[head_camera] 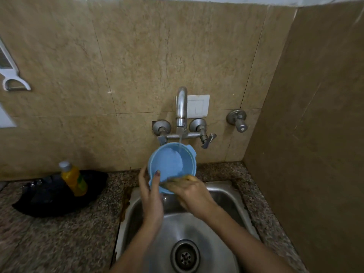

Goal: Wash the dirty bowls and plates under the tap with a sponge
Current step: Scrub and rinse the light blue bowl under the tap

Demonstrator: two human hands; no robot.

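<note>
A light blue plastic bowl [171, 162] with small side tabs is held tilted toward me under the tap [181, 107], above the back of the steel sink [222, 196]. A thin stream of water falls from the spout into it. My left hand [150, 192] grips the bowl's near left rim, thumb inside. My right hand [192, 191] presses a yellowish sponge [189, 177] against the bowl's lower rim; most of the sponge is hidden under my fingers.
A yellow bottle of dish liquid [73, 179] stands on a black cloth [49, 198] on the granite counter [59, 239] at left. The sink drain [185, 256] lies below my forearms. A white peeler [13, 83] hangs on the left wall. A tiled wall [315, 134] closes the right side.
</note>
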